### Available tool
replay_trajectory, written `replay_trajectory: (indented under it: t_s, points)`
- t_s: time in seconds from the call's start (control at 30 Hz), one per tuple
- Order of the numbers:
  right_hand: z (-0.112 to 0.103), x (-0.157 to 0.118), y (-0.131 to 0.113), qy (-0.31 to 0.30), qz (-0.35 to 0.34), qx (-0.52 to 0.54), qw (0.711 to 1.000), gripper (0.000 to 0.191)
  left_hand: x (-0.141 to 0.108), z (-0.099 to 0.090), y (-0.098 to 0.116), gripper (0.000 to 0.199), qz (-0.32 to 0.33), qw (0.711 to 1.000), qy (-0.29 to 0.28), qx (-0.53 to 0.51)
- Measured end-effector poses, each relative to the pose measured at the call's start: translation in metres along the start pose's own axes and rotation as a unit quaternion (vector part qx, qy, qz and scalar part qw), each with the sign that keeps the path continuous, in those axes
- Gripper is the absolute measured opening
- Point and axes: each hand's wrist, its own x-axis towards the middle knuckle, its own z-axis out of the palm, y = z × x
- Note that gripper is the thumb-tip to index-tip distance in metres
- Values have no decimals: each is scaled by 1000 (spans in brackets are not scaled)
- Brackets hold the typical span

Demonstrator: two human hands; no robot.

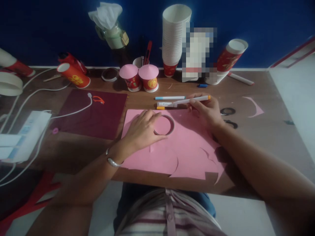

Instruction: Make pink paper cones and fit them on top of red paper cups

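Observation:
A sheet of pink paper (187, 141) lies on the wooden table, with cut edges along its near side. On it rests a thin dark-rimmed ring (173, 125). My left hand (145, 127) holds the ring flat against the paper, thumb and fingers around its left side. Above the paper's far edge, my right hand (206, 109) grips a white marker (200, 99) with an orange end, its tip pointing left. Just beyond the paper are a small orange cap (160, 108), a whitish clear piece (166, 104) and a blue-ended marker (169, 98).
Black-handled scissors (228, 111) lie right of my right hand, near a pink scrap (256, 107). Two red cups with pink cone tops (149, 70) stand behind, beside a tall paper-cup stack (172, 39). At left are a dark red sheet (95, 114), white cables and a power strip (29, 134).

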Motion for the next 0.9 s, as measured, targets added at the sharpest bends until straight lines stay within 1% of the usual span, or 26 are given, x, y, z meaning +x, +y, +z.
replay_trajectory:
  t_s: [0.13, 0.2, 0.27, 0.3, 0.33, 0.4, 0.43, 0.47, 0.5, 0.53, 0.57, 0.6, 0.7, 0.9]
  points:
    - [1, 0, -1, 2, 3, -9, 1000, 41, -4, -7, -3, 87, 7, 1000, 17, -23]
    - [1, 0, -2, 4, 6, -10, 1000, 42, -8, -11, -2, 80, 20, 998, 57, -15]
    - [2, 0, -2, 4, 10, -8, 1000, 41, -13, -10, 4, 64, 42, 993, 106, 14]
    - [2, 0, -2, 4, 12, -9, 1000, 40, -16, -7, 9, 59, 65, 991, 114, 29]
    - [2, -1, -1, 5, 13, -9, 1000, 39, -19, -3, 13, 58, 94, 988, 116, 42]
    - [1, -1, -1, 8, 15, -9, 1000, 36, -23, 10, 22, 64, 142, 984, 90, 59]
    - [1, -2, 0, 13, 14, -8, 1000, 34, -24, 17, 26, 71, 156, 983, 74, 64]
    - [1, -3, 0, 14, 17, -7, 1000, 33, -24, 23, 28, 84, 173, 981, 65, 63]
    - [1, -3, 0, 18, 19, -5, 1000, 31, -24, 28, 29, 100, 184, 980, 50, 61]
    - [1, -4, -1, 20, 23, -6, 1000, 29, -24, 33, 30, 114, 188, 980, 35, 59]
    - [1, -4, -1, 19, 31, -8, 999, 27, -23, 35, 29, 123, 187, 981, 19, 56]
    - [2, -4, -2, 20, 38, -10, 999, 26, -23, 37, 28, 126, 185, 981, 5, 53]
    - [4, -4, -4, 30, 42, -8, 999, 24, -24, 37, 24, 123, 177, 983, -26, 43]
    - [5, -4, -6, 30, 25, -7, 999, 23, -28, 37, 19, 117, 190, 980, -47, 35]
